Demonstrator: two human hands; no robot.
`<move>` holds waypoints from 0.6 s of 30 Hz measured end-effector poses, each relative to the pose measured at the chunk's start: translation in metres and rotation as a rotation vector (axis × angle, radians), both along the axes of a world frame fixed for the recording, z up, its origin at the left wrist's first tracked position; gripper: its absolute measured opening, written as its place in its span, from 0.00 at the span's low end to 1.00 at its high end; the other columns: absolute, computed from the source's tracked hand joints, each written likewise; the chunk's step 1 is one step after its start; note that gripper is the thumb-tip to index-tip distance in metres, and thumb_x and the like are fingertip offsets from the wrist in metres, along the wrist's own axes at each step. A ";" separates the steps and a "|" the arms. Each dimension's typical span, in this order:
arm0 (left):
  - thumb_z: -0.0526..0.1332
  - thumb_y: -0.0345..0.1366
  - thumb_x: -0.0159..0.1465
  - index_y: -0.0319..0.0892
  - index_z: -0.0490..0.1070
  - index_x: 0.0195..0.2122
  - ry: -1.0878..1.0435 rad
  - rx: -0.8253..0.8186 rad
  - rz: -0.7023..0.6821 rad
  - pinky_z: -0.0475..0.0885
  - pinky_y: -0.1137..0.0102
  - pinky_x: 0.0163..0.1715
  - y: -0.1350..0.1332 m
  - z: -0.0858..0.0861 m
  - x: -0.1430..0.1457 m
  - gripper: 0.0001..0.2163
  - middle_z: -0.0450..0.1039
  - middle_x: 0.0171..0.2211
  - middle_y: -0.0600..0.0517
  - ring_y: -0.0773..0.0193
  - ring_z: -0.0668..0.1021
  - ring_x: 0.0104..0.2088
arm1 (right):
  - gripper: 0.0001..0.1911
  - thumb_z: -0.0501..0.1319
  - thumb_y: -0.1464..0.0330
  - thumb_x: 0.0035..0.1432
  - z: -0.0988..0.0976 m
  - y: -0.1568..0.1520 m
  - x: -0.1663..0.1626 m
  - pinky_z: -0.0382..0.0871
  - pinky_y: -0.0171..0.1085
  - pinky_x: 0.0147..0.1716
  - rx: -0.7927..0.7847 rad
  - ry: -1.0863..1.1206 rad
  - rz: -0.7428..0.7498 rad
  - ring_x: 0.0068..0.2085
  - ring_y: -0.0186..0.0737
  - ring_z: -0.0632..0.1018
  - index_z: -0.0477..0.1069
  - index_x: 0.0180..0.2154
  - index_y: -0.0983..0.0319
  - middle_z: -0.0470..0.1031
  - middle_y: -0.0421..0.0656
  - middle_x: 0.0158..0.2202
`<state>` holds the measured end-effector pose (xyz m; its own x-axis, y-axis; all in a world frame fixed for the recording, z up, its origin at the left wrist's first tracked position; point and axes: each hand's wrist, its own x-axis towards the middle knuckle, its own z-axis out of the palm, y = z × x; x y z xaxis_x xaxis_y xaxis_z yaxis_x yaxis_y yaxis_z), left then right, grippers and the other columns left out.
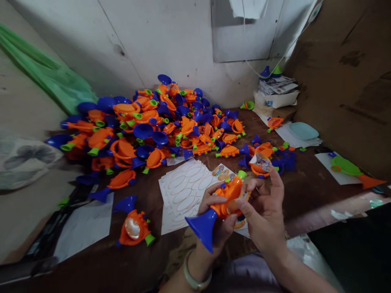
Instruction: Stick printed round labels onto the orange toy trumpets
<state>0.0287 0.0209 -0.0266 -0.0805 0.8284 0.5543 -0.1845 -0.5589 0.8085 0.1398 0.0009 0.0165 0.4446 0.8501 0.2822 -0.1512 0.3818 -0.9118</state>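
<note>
My left hand (224, 230) is wrapped round an orange toy trumpet (225, 199) with a blue bell and a green mouthpiece. The bell points down and to the left, toward me. At the trumpet's right side, my right hand (265, 211) pinches an orange oval sticker between thumb and fingers, close against the toy's flat side; whether it is stuck down I cannot tell. Partly under both hands lies a sticker sheet (224, 171) with printed ovals. Beside it is a spread stack of white sheets (183, 191) with oval outlines.
A big pile of similar toy trumpets (146, 118) fills the back left. Another trumpet (134, 228) lies at front left. Loose blue parts (285, 160), a light blue dish (304, 131), a paper stack (276, 91) and a green-and-orange trumpet (348, 167) are on the right.
</note>
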 end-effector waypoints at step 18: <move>0.71 0.50 0.69 0.50 0.77 0.45 -0.015 -0.049 0.117 0.81 0.51 0.57 0.001 -0.017 0.010 0.12 0.79 0.55 0.46 0.51 0.84 0.55 | 0.42 0.72 0.69 0.61 -0.003 0.002 -0.002 0.81 0.36 0.41 -0.026 -0.042 -0.019 0.43 0.39 0.77 0.59 0.70 0.41 0.68 0.37 0.42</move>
<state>0.0388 0.0222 -0.0437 -0.1867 0.8389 0.5113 -0.1327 -0.5372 0.8329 0.1381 0.0029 0.0130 0.4489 0.8489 0.2790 -0.1051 0.3602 -0.9269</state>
